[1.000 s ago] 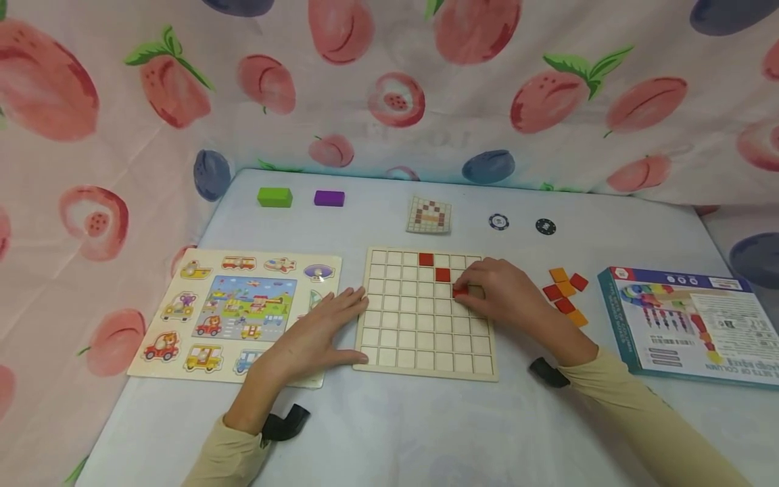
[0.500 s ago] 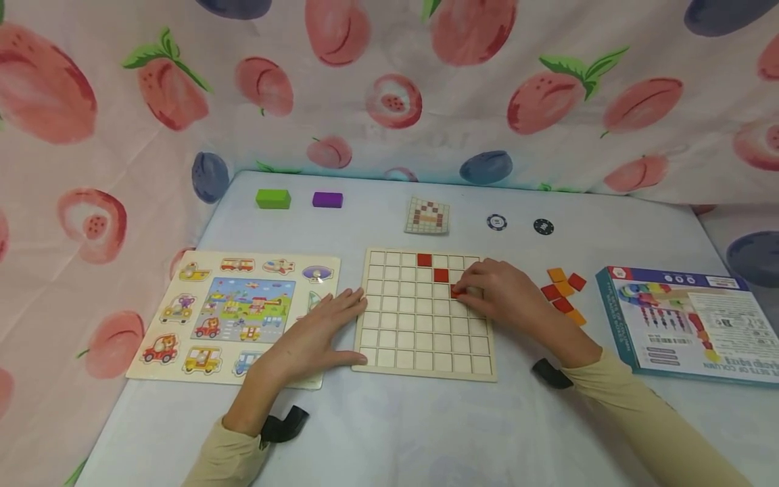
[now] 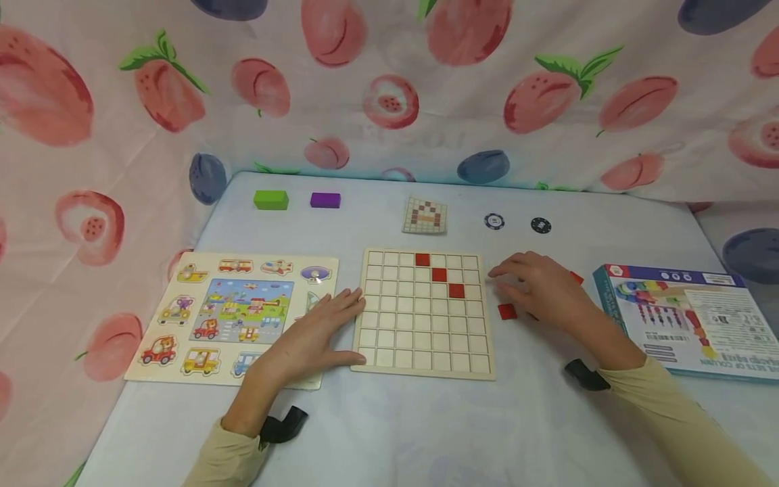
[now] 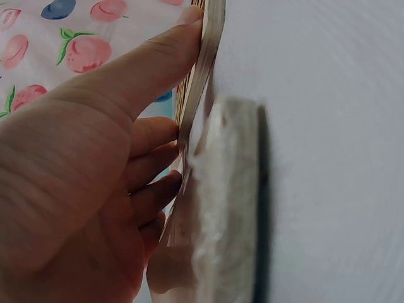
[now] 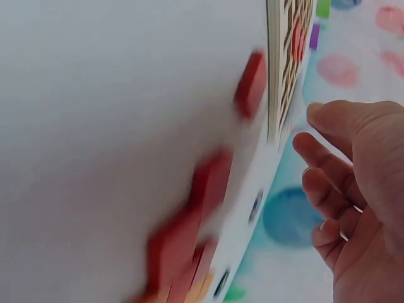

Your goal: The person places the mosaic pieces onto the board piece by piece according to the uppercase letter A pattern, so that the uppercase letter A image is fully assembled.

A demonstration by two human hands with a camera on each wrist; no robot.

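Most of the loose tiles beside the grid board are hidden under the right hand; only one red tile on the desk and a red corner behind the hand can be made out, and the right wrist view is blurred. The right fingers are seen loosely spread and relaxed, holding nothing, hovering over the tiles just right of the board. The left hand is laid flat, its straight fingers pressed against the board's left edge, partly over the picture puzzle. Three red tiles are set diagonally in the board.
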